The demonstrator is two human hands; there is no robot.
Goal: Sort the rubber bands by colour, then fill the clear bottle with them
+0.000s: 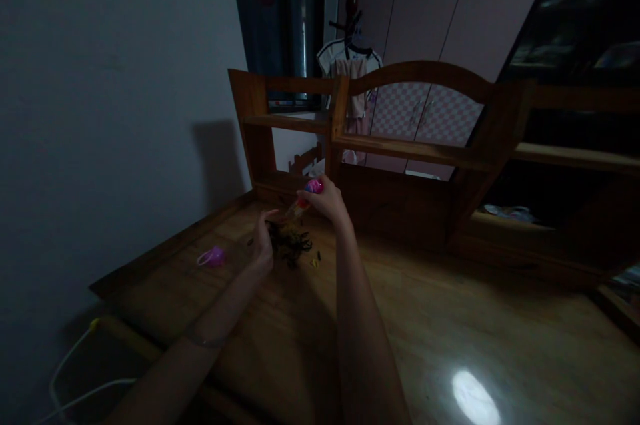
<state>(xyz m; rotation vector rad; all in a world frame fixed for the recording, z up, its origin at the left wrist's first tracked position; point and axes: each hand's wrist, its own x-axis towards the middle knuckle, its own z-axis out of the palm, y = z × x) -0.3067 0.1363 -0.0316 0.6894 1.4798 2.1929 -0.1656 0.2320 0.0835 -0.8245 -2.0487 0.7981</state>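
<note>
My right hand (327, 200) grips a small clear bottle (296, 211) with a bright pink end, tilted so its other end points down to the left. My left hand (263, 238) is beside that lower end, fingers stretched out; whether it touches the bottle I cannot tell. Under the hands lies a loose pile of small dark bands (291, 243) that look like hair ties. A few yellow bands (315, 264) lie at the pile's right edge. To the left of my left hand sits a purple cap (216, 256) with a pale loop.
The wooden desktop (440, 305) meets a pale wall (125, 112) on the left. A wooden shelf unit (400, 145) rises along the back. A white cable (65, 365) hangs at the lower left. Some items in clear wrap (510, 213) lie in the right shelf.
</note>
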